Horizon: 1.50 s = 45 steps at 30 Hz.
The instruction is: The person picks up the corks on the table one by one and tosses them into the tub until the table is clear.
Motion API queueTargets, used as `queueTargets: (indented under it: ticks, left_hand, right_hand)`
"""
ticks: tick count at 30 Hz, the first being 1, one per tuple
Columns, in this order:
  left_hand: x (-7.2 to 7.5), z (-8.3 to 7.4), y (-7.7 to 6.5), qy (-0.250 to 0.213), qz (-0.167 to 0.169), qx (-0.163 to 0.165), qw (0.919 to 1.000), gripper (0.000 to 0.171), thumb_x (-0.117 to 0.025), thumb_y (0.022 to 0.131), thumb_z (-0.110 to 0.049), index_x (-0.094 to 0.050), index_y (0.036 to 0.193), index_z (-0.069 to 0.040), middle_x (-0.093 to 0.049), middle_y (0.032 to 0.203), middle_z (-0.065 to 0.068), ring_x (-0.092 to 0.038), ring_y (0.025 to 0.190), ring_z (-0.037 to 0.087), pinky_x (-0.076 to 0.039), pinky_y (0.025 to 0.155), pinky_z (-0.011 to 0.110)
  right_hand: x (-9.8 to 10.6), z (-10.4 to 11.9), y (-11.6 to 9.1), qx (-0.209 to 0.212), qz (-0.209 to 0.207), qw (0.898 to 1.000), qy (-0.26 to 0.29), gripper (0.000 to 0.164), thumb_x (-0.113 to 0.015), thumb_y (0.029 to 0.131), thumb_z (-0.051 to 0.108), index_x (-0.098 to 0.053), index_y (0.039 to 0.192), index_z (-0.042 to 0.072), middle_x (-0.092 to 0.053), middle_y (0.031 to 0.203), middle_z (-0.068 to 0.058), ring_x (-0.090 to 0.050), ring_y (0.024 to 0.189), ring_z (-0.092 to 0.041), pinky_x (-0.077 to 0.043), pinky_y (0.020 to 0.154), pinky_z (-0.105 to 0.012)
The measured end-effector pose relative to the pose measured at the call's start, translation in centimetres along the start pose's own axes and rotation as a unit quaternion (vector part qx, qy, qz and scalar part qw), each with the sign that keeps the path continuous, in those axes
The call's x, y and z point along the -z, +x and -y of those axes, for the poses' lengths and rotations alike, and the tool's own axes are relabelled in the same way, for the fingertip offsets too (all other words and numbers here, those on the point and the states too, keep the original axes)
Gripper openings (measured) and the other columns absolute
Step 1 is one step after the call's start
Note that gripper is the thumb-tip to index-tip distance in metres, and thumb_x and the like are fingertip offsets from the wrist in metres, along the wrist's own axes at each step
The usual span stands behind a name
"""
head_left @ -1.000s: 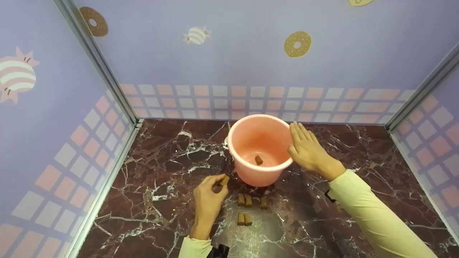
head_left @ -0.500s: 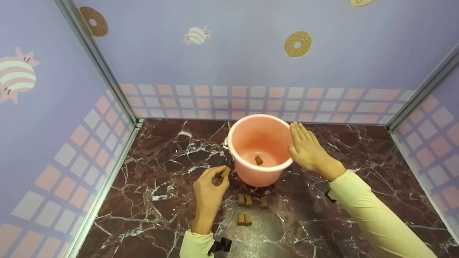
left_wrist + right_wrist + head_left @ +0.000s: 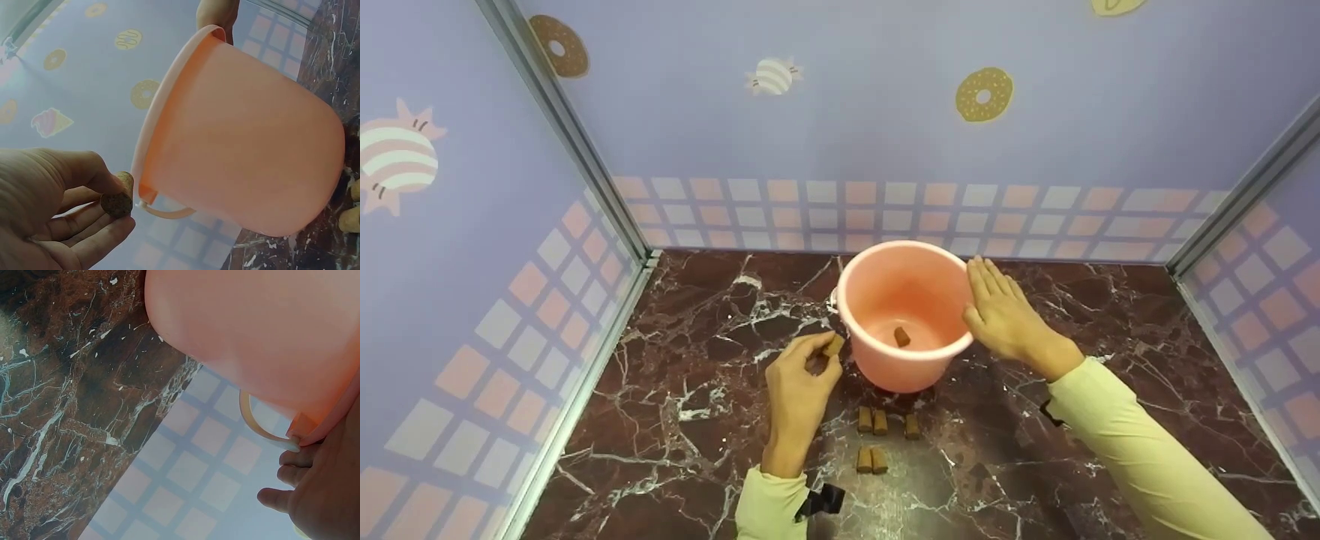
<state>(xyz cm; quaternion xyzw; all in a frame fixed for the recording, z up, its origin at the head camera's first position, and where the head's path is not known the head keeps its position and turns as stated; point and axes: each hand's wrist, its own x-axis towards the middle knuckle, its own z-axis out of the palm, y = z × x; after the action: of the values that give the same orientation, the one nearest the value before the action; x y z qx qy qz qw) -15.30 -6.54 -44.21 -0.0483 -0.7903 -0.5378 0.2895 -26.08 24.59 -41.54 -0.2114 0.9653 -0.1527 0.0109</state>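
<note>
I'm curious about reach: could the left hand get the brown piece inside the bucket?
Probably yes: the brown piece lies uncovered in the open bucket, the right hand at its side. But the left hand pinches another piece, likely needing release.

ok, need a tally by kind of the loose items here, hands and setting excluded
Round pink plastic bucket: 1
Short brown cork-like cylinders: 7 (5 on the dark marbled surface, 1 inside the bucket, 1 in the fingers of the left hand)
Total: 8
</note>
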Motion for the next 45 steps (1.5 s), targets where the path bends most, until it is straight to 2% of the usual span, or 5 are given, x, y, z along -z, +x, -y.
queueTargets:
  ticks: [14,20,31,40,45]
  left_hand:
    - [-0.7,-1.2,1.3,-0.033,0.004,-0.038,0.9987,0.032,-0.077,0.08,0.016,-0.079,0.11,0.005,-0.076,0.106,0.014,-0.076,0.091,0.027,-0.065,0.08,0.032]
    - [-1.1,-1.4,1.7,-0.031,0.008,-0.049,0.9983,0.031,-0.079,0.08,0.015,-0.079,0.11,0.006,-0.076,0.108,0.015,-0.075,0.094,0.027,-0.063,0.084,0.027]
    - [-2.2,-1.7,2.6,-0.016,0.015,-0.075,0.997,0.03,-0.082,0.081,0.012,-0.079,0.109,0.006,-0.076,0.109,0.017,-0.075,0.098,0.03,-0.062,0.087,0.027]
    - [-3.0,-1.8,3.2,-0.013,0.034,-0.081,0.996,0.03,-0.08,0.08,0.012,-0.078,0.109,0.006,-0.077,0.108,0.016,-0.076,0.096,0.028,-0.062,0.085,0.026]
    - [-3.5,-1.5,3.5,-0.029,0.04,-0.087,0.995,0.03,-0.078,0.081,0.013,-0.078,0.109,0.006,-0.076,0.107,0.016,-0.076,0.092,0.026,-0.064,0.08,0.028]
  right_hand:
    - [0.0,0.0,-0.1,0.0,-0.004,1.0,0.0,0.071,-0.035,0.11,0.024,-0.008,0.164,-0.012,-0.004,0.172,-0.029,-0.004,0.16,-0.046,-0.003,0.128,-0.061]
    - [0.0,0.0,-0.1,0.002,-0.005,1.0,0.002,0.071,-0.034,0.109,0.026,-0.009,0.164,-0.012,-0.005,0.173,-0.029,-0.004,0.16,-0.046,-0.004,0.128,-0.062]
    - [0.1,-0.2,0.0,0.001,-0.002,1.0,0.005,0.071,-0.036,0.11,0.023,-0.007,0.164,-0.012,-0.004,0.172,-0.03,-0.003,0.16,-0.045,-0.003,0.129,-0.06]
    - [0.0,-0.2,-0.1,0.0,-0.001,1.0,0.01,0.071,-0.036,0.11,0.023,-0.006,0.164,-0.012,-0.004,0.173,-0.029,-0.003,0.16,-0.045,-0.002,0.129,-0.06]
    - [-0.1,-0.2,-0.1,0.002,-0.005,1.0,0.01,0.071,-0.036,0.11,0.023,-0.007,0.164,-0.012,-0.005,0.173,-0.029,-0.004,0.16,-0.045,-0.003,0.129,-0.06]
